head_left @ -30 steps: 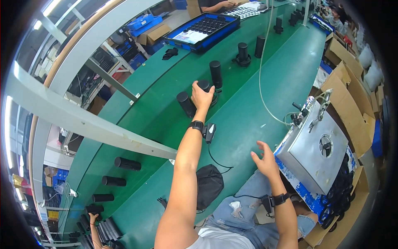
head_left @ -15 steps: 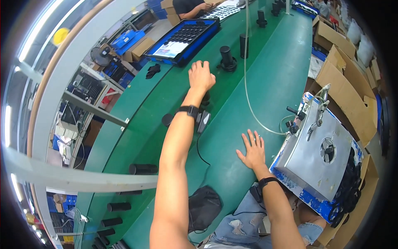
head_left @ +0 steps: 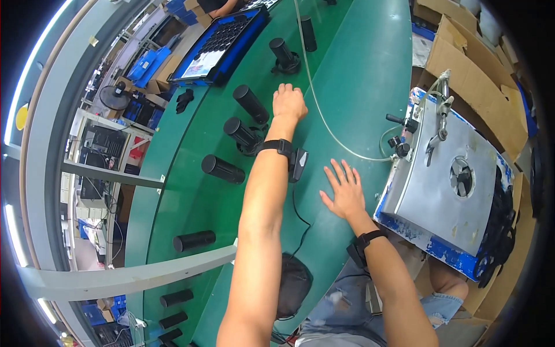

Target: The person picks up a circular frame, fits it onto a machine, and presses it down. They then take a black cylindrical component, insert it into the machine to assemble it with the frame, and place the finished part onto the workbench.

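My left hand (head_left: 290,103) reaches far over the green worktop (head_left: 370,81), its fingers curled downward. The fingertips are hidden, so what they hold, if anything, does not show. Just left of it stands a black cylinder (head_left: 251,104), with another black cylinder (head_left: 241,134) on a wider black base nearer me. Past the hand is a similar cylinder with a base (head_left: 284,56). Beside my left wrist lies a small black device (head_left: 298,165) with a cable. My right hand (head_left: 345,194) rests flat on the worktop, fingers spread, touching no object.
To the right is a metal fixture (head_left: 442,173) with a lever clamp and a round opening, near cardboard boxes (head_left: 471,75). A thin clear hose (head_left: 324,124) crosses the worktop. At far left are a blue tray (head_left: 222,43) of black parts and a grey frame bar (head_left: 144,260).
The view has shifted, and more black cylinders show left of my left arm. My left hand stands closer to the hose than before. My right hand stays flat on the worktop.
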Demonstrator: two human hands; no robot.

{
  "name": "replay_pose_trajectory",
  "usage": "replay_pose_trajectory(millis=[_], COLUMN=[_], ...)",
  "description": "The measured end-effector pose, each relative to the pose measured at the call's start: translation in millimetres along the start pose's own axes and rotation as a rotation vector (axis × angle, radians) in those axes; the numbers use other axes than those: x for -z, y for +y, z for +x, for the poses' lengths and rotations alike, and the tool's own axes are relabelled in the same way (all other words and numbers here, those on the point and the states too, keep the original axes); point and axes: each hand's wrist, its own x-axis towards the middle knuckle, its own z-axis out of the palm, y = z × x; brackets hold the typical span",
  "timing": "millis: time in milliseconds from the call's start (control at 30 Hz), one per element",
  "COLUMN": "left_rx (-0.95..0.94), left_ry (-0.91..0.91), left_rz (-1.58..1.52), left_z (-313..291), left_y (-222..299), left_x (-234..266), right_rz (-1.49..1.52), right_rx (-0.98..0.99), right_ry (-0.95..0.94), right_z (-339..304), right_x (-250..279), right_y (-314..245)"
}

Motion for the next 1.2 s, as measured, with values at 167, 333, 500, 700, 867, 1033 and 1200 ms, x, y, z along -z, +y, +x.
replay_pose_trajectory(millis=[167,333,500,700,867,1033,1200], left_rx=[-0.131,-0.247,-0.298,-0.446,-0.374,-0.223,-0.076], left_ry=[0.256,0.411,0.051,0.126,0.127,0.219,0.611], left_rz=[0.021,0.052,-0.146,-0.342,-0.303,-0.244,-0.464], left_z=[45.4,153.5,273.3,345.8,346.2,331.7,287.6], left_y=[-33.6,-67.9,-68.1,-47.4,-1.6,-4.4,-20.3], left_x=[11.0,47.7,85.0,27.7,16.4,13.3,73.6], right_rz=[0.034,0.096,0.125,0.089,0.067,0.036,0.062], right_rx=[0.006,0.012,-0.034,-0.048,-0.064,-0.034,-0.019], right_ry=[-0.012,-0.049,-0.059,-0.078,-0.134,-0.177,-0.158], right_z=[0.2,2.4,10.4,18.0,16.4,20.7,17.1], right_x=[4.0,10.1,24.6,28.3,25.1,28.0,28.3], right_y=[-0.8,-4.8,0.4,0.5,0.7,-4.6,-4.5])
